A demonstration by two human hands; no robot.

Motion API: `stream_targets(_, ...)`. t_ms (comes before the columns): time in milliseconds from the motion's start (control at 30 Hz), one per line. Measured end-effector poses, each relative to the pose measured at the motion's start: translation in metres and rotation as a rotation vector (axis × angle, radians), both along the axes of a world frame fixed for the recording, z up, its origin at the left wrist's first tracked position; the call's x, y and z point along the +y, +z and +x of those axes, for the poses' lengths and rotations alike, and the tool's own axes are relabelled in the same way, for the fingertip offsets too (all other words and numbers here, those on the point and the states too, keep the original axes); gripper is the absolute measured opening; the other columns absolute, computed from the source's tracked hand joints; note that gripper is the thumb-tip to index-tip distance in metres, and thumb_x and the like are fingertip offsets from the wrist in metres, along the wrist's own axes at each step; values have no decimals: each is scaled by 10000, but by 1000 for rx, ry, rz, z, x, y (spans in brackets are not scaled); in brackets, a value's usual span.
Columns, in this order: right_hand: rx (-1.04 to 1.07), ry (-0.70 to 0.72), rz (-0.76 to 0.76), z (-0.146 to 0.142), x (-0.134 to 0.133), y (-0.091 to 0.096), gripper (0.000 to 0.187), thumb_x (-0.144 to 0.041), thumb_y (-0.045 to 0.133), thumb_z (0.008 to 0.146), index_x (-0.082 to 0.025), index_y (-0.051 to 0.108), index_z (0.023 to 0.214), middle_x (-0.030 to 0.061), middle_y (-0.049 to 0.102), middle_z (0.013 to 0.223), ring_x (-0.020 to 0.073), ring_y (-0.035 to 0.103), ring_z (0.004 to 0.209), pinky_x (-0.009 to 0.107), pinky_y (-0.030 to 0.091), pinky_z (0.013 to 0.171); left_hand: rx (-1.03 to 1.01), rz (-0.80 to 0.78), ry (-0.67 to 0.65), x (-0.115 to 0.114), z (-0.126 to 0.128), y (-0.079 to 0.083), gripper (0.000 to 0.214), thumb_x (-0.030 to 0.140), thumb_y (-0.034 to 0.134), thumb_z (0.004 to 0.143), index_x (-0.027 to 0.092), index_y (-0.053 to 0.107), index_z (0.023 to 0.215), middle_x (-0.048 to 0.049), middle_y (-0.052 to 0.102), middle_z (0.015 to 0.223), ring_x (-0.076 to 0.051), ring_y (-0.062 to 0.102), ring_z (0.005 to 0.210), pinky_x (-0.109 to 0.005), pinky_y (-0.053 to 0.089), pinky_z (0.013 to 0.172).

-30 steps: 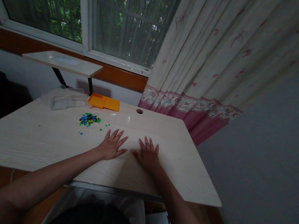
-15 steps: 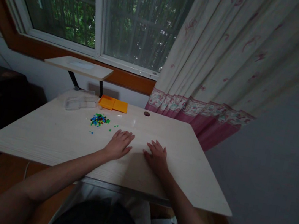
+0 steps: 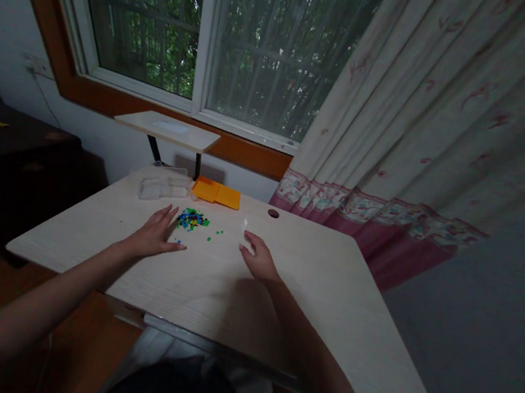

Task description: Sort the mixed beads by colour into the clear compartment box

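A small heap of tiny coloured pieces (image 3: 192, 219), mostly blue, green, yellow and black, lies on the pale wooden table (image 3: 194, 293). Close at its left side is my left hand (image 3: 156, 232), open, with the thumb stretched to the right below the heap. My right hand (image 3: 259, 257) is to the right of the heap, its fingers slightly curved and thumb apart, holding nothing. Between the hands, a few loose green pieces (image 3: 209, 238) are scattered. Behind the heap lies an orange tray (image 3: 227, 198) with two flat parts, beside a clear plastic box (image 3: 162, 190).
A small raised stand (image 3: 192, 136) with black legs rises at the table's back left. A round dark hole (image 3: 274, 213) is near the back edge. Beyond are a window and a patterned curtain (image 3: 367, 205). A dark cabinet (image 3: 5, 158) stands to the left.
My left hand has moved left from the table's middle to the side of the heap. My right hand has come away from lying flat and shifted toward the heap. The view has turned slightly left.
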State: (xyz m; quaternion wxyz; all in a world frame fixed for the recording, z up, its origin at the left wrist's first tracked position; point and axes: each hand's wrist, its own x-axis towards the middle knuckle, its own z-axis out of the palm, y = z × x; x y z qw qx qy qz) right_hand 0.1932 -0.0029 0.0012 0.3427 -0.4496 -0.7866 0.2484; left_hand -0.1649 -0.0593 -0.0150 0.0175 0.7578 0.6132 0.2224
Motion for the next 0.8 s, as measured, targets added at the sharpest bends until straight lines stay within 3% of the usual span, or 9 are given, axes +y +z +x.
stream_targets(133, -1, 70, -2, -43, 13, -7, 579, -308, 627, 854, -197, 508, 1409, 131, 543, 1410, 261, 500, 1315, 457, 349, 1157, 58, -59, -62, 16, -15, -11, 1221, 844, 587, 657, 116, 171, 1544, -265, 181, 1587, -429, 188, 1468, -556, 259, 1162)
stream_targets(267, -121, 162, -50, -68, 18, -9, 821, -315, 738, 766, -109, 390, 1480, 194, 388, 1525, 307, 359, 1423, 461, 254, 1211, 46, -32, -73, 37, -15, -13, 1184, 836, 562, 692, 100, 185, 1540, -252, 196, 1587, -411, 204, 1468, -539, 251, 1176)
stream_targets(433, -131, 225, -74, -89, 27, -18, 831, -246, 658, 813, -83, 267, 1528, 210, 300, 1570, 288, 303, 1459, 459, 220, 1226, -12, -9, -155, 61, -10, -13, 1169, 809, 576, 711, 58, 201, 1525, -272, 248, 1562, -393, 260, 1449, -522, 272, 1175)
stream_targets(667, 49, 253, -76, -118, 47, -35, 873, -196, 688, 738, -160, 304, 1521, 157, 336, 1565, 278, 335, 1444, 461, 231, 1221, -9, -16, -253, 84, 4, -11, 1085, 783, 595, 722, 74, 310, 1491, -254, 305, 1545, -381, 302, 1434, -520, 279, 1173)
stream_targets(800, 303, 211, -211, -131, 60, -40, 789, -187, 596, 780, -208, 308, 1513, 126, 415, 1525, 227, 412, 1400, 436, 303, 1180, -4, -13, -300, 90, 10, -8, 968, 754, 556, 779, 94, 381, 1465, -218, 378, 1520, -343, 343, 1421, -487, 280, 1180)
